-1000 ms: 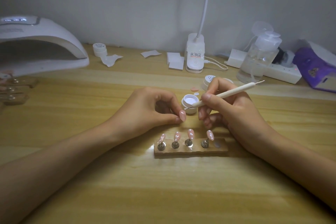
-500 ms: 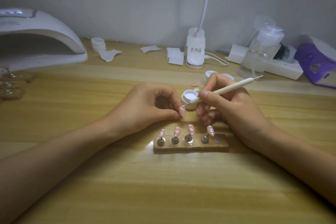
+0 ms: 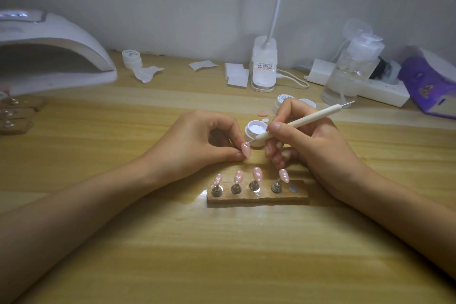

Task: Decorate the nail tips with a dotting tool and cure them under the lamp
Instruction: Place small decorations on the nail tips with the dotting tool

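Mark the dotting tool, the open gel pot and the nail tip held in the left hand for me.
dotting tool (image 3: pixel 308 118), head view, middle of its white shaft.
open gel pot (image 3: pixel 257 143), head view, front wall below the tool.
nail tip (image 3: pixel 246 150), head view, pink face, pinched by the left hand (image 3: pixel 197 140).

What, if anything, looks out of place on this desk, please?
Nothing is spilled or broken. A loose pink nail tip lies unmounted on the table behind the open jar, and the rightmost disc on the wooden holder is bare.
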Action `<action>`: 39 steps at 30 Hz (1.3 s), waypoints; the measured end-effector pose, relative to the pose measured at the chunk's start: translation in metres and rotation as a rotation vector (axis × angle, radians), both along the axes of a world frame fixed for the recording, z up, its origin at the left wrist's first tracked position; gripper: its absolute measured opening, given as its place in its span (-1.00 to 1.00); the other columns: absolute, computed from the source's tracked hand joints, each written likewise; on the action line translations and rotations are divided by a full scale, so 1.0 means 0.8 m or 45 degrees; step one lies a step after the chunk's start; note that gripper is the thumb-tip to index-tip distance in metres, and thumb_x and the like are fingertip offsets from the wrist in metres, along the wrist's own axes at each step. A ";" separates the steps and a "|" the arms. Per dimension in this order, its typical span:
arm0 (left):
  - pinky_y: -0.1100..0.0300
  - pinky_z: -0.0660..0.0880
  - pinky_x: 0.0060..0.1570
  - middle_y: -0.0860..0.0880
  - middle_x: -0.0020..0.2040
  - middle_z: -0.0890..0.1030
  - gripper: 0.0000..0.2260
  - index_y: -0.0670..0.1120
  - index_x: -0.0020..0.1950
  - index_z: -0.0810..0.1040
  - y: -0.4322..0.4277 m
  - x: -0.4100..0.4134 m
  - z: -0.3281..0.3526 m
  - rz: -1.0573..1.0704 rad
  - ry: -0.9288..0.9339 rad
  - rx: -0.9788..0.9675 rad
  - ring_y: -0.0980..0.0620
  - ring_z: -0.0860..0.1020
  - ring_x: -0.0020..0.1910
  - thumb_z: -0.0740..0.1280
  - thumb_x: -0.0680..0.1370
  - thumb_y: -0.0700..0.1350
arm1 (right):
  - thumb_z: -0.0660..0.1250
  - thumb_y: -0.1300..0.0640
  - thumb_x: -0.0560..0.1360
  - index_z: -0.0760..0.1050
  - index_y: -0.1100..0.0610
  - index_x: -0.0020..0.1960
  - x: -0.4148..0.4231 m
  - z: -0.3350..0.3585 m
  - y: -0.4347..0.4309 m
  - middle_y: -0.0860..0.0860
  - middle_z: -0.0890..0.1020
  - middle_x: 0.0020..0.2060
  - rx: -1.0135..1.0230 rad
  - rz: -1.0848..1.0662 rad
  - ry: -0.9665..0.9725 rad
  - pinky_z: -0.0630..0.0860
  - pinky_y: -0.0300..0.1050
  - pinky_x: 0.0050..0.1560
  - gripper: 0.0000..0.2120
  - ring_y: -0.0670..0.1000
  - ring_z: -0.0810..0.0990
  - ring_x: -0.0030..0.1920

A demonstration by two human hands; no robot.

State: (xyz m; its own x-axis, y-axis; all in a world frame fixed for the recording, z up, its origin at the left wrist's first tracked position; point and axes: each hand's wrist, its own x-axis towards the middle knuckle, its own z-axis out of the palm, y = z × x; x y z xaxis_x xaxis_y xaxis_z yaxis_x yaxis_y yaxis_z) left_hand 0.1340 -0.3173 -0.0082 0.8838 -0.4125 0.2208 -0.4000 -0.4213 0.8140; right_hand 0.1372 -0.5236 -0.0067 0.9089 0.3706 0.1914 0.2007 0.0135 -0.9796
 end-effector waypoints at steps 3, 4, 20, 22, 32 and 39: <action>0.46 0.44 -0.19 0.15 -0.27 0.69 -0.85 -0.01 -0.24 0.66 0.000 0.000 0.000 0.001 -0.004 0.001 0.30 0.59 -0.29 0.54 0.40 -0.24 | 0.35 0.16 0.49 0.43 0.11 -0.22 -0.001 0.000 0.000 0.11 0.61 -0.41 0.000 0.001 0.002 0.49 -0.23 -0.43 -0.86 0.02 0.55 -0.43; 0.46 0.44 -0.19 0.14 -0.27 0.69 -0.85 -0.01 -0.24 0.66 0.000 0.000 0.000 0.001 -0.005 0.001 0.29 0.59 -0.29 0.54 0.40 -0.24 | 0.34 0.15 0.49 0.43 0.12 -0.21 -0.001 0.001 0.000 0.11 0.61 -0.41 0.000 0.000 0.004 0.50 -0.23 -0.43 -0.86 0.02 0.55 -0.43; 0.45 0.44 -0.21 0.16 -0.29 0.68 -0.83 0.03 -0.25 0.66 0.001 0.000 0.000 0.000 0.003 0.003 0.29 0.59 -0.30 0.54 0.40 -0.23 | 0.34 0.15 0.50 0.45 0.08 -0.24 -0.003 0.003 0.001 0.10 0.60 -0.41 0.044 0.006 -0.012 0.49 -0.23 -0.44 -0.85 0.01 0.54 -0.43; 0.47 0.43 -0.21 0.17 -0.30 0.67 -0.83 0.02 -0.24 0.66 0.000 0.000 0.001 0.004 0.011 0.003 0.29 0.58 -0.31 0.54 0.40 -0.23 | 0.34 0.14 0.49 0.46 0.06 -0.25 -0.003 0.003 0.001 0.10 0.60 -0.41 0.052 0.003 -0.014 0.50 -0.23 -0.44 -0.85 0.01 0.54 -0.43; 0.43 0.47 -0.19 0.14 -0.27 0.68 -0.84 0.02 -0.24 0.64 -0.001 0.000 0.000 0.010 0.017 0.003 0.26 0.59 -0.31 0.55 0.40 -0.21 | 0.34 0.15 0.51 0.46 0.05 -0.24 -0.004 0.004 0.001 0.08 0.61 -0.40 0.094 0.008 -0.060 0.49 -0.24 -0.42 -0.84 0.00 0.55 -0.43; 0.45 0.43 -0.22 0.15 -0.29 0.67 -0.84 0.02 -0.25 0.65 0.000 0.000 0.000 0.008 0.019 -0.013 0.26 0.59 -0.30 0.54 0.41 -0.22 | 0.36 0.08 0.49 0.45 0.03 -0.23 -0.007 0.008 0.000 0.04 0.61 -0.40 0.177 -0.054 -0.153 0.50 -0.22 -0.40 -0.85 -0.02 0.56 -0.39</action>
State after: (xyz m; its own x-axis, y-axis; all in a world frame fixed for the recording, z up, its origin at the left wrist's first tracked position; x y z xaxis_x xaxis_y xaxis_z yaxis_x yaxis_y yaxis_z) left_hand 0.1337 -0.3175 -0.0081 0.8898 -0.4044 0.2116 -0.3848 -0.4152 0.8244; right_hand 0.1320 -0.5238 -0.0006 0.8905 0.2950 0.3464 0.3196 0.1362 -0.9377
